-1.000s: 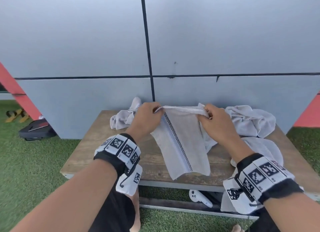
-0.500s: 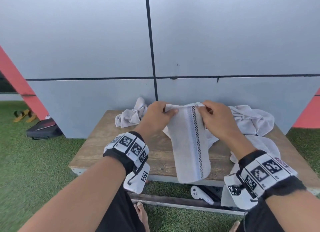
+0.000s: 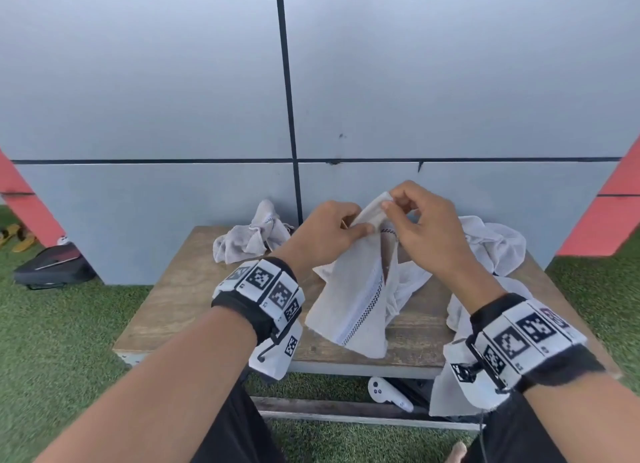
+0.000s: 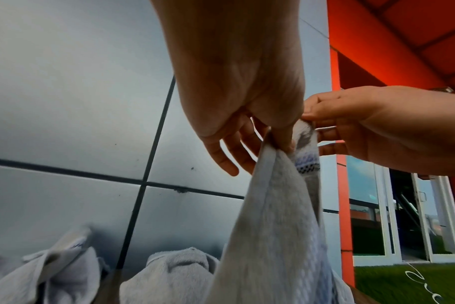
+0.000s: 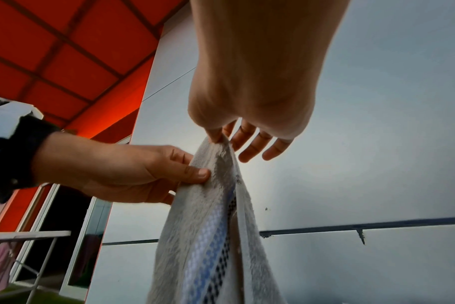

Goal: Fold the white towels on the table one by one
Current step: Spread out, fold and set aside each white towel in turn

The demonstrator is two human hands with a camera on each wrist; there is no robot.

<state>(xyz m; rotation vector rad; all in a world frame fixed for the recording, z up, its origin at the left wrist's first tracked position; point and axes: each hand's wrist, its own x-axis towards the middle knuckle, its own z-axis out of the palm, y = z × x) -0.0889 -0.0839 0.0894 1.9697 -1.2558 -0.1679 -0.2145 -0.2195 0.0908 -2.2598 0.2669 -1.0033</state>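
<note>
Both hands, left [image 3: 325,236] and right [image 3: 424,227], pinch the towel's [image 3: 356,300] top edge above the table [image 3: 180,289].

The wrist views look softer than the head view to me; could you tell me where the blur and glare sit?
Left wrist view: the lower part of the held towel smears with motion blur. Right wrist view: its striped band is streaked, and bright wall backlights the right hand. Head view: sharp, evenly lit.
</note>
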